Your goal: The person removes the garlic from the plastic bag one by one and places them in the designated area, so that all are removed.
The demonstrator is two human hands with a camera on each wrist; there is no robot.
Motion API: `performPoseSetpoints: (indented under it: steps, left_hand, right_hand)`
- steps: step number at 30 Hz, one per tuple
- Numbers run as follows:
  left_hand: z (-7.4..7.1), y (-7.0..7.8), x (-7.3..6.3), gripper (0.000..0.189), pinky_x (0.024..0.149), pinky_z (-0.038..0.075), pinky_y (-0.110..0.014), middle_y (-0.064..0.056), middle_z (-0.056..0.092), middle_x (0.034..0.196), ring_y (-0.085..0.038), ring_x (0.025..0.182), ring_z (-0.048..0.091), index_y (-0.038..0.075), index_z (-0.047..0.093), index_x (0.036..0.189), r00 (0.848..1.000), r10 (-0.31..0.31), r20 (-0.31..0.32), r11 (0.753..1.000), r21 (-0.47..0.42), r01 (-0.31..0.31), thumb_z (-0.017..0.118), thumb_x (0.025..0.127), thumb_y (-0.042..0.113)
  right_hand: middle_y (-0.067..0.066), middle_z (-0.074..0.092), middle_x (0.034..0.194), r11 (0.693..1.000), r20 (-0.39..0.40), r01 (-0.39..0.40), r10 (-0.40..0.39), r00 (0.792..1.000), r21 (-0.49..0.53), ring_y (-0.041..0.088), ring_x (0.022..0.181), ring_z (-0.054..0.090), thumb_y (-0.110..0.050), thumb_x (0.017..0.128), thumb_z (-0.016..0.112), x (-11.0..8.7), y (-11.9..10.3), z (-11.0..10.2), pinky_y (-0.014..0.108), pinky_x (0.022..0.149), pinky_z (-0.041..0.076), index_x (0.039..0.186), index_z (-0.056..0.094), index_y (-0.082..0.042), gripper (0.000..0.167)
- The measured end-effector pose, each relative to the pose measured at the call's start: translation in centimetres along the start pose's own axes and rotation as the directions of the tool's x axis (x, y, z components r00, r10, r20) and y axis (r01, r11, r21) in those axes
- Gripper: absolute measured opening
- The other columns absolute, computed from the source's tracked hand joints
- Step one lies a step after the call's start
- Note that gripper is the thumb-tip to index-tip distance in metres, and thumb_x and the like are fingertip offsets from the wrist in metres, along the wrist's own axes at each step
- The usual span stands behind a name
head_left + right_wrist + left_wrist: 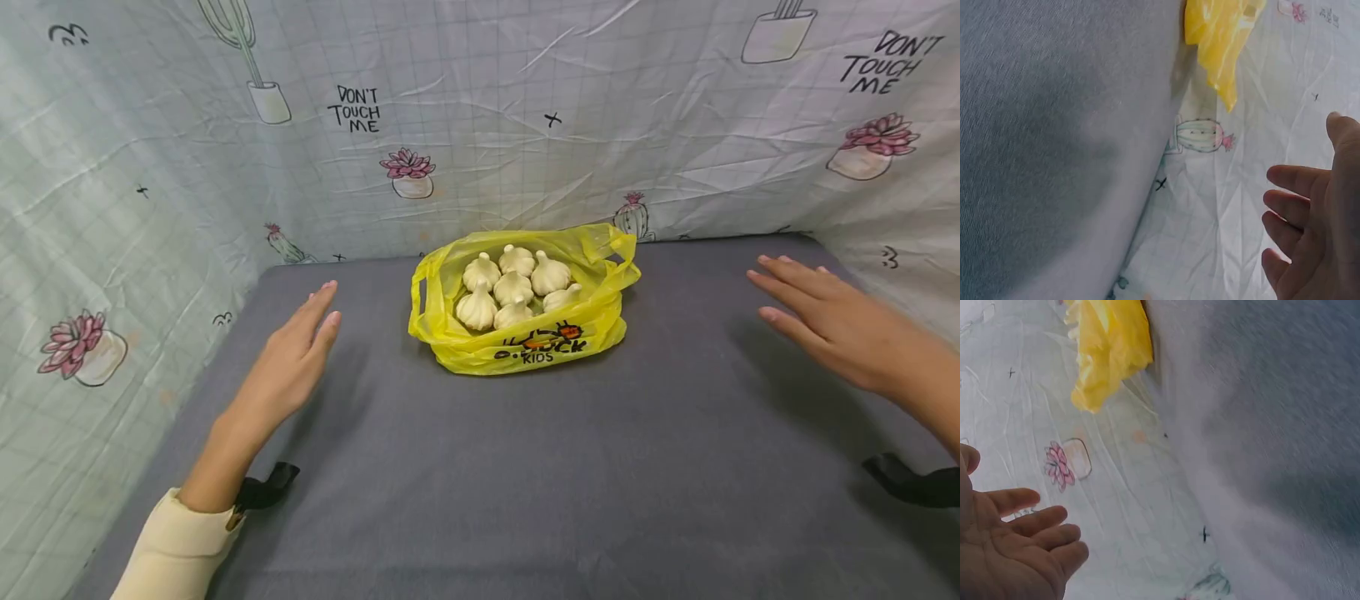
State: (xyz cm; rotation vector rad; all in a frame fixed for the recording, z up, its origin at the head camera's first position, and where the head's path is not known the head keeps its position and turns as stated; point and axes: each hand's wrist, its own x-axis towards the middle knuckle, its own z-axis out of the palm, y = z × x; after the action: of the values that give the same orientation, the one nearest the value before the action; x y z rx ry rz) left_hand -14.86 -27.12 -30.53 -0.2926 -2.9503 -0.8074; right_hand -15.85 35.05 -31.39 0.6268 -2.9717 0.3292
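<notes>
A yellow plastic bag (480,354) with dark lettering sits toward the back of the table, its mouth spread open. Inside it lie several white garlic bulbs (513,287), bunched together. My left hand (281,367) is held above the table left of the bag, fingers extended and holding nothing. To the right of the bag my right hand (840,329) is raised in the same way, palm facing inward. Both wrist views show part of the bag, the left one its yellow side (1110,350), the right one a hanging yellow corner (1219,50); the garlic is hidden there.
The table is covered in grey cloth (525,483). A pale curtain (480,100) printed with potted plants and lettering hangs behind it and along both sides. Black straps (266,487) show at both wrists.
</notes>
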Motion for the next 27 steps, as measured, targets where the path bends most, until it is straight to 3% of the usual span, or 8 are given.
performPoseSetpoints:
  steps: [3, 6, 10, 17, 21, 27]
  left_hand:
    - [0.3, 0.5, 0.4, 0.063, 0.118, 0.021, -0.061, -0.001, 0.019, 0.169, -0.033, 0.154, 0.02, 0.028, 0.018, 0.164, 1.0, 0.009, 0.002, 1.0, -0.029, -0.009, 0.028, 0.109, 0.055]
    - [0.7, 1.0, 0.9, 0.064, 0.114, 0.028, -0.062, -0.005, 0.025, 0.167, -0.036, 0.149, 0.032, 0.026, 0.022, 0.164, 1.0, 0.021, 0.014, 0.997, -0.072, -0.02, 0.028, 0.108, 0.057]
    - [1.2, 1.5, 1.7, 0.062, 0.109, 0.037, -0.061, -0.006, 0.036, 0.162, -0.034, 0.142, 0.043, 0.028, 0.029, 0.161, 0.999, 0.027, 0.02, 0.991, -0.132, -0.024, 0.031, 0.107, 0.057]
    - [1.9, 1.6, 3.3, 0.05, 0.109, 0.039, -0.059, -0.005, 0.039, 0.159, -0.033, 0.139, 0.047, 0.024, 0.039, 0.156, 0.995, 0.098, 0.004, 0.973, -0.21, -0.095, 0.044, 0.109, 0.04]
    - [2.5, 1.1, 4.5, 0.053, 0.108, 0.041, -0.058, -0.002, 0.034, 0.163, -0.036, 0.143, 0.041, 0.025, 0.036, 0.158, 0.981, 0.184, 0.056, 0.954, -0.25, -0.165, 0.05, 0.108, 0.036]
    - [3.4, 0.4, 6.5, 0.058, 0.106, 0.04, -0.063, 0.002, 0.022, 0.168, -0.033, 0.151, 0.027, 0.022, 0.034, 0.16, 0.939, 0.313, 0.142, 0.929, -0.253, -0.271, 0.055, 0.107, 0.025]
  right_hand:
    - [0.023, 0.021, 0.166, 1.0, 0.008, -0.019, 0.019, 1.0, 0.018, 0.038, 0.155, 0.012, -0.031, 0.11, 0.044, 0.2, -0.6, 0.0, 0.047, 0.125, 0.001, 0.158, 0.034, -0.001, 0.057]
    - [0.02, 0.021, 0.167, 0.999, 0.014, -0.055, 0.054, 0.998, 0.005, 0.04, 0.154, 0.016, -0.035, 0.111, 0.043, 0.6, -1.2, -0.1, 0.055, 0.123, 0.009, 0.158, 0.033, -0.003, 0.058]
    - [0.023, 0.034, 0.161, 0.997, -0.028, -0.067, 0.066, 0.997, -0.039, 0.044, 0.146, 0.032, -0.038, 0.109, 0.045, 1.2, -2.3, -0.1, 0.064, 0.114, 0.023, 0.155, 0.041, -0.004, 0.057]
    - [0.026, 0.061, 0.135, 0.997, -0.131, -0.003, -0.008, 0.991, -0.08, 0.045, 0.122, 0.059, -0.028, 0.106, 0.055, 2.5, -4.3, 0.4, 0.065, 0.096, 0.042, 0.14, 0.061, -0.004, 0.042]
    - [0.024, 0.067, 0.126, 0.996, -0.15, 0.066, -0.074, 0.986, -0.059, 0.042, 0.111, 0.066, -0.018, 0.102, 0.06, 3.1, -5.0, 0.7, 0.063, 0.088, 0.048, 0.135, 0.065, -0.005, 0.036]
    - [0.022, 0.071, 0.121, 0.98, -0.179, 0.187, -0.195, 0.964, -0.065, 0.037, 0.1, 0.07, -0.009, 0.096, 0.067, 3.8, -5.4, 1.2, 0.057, 0.076, 0.053, 0.131, 0.068, -0.006, 0.035]
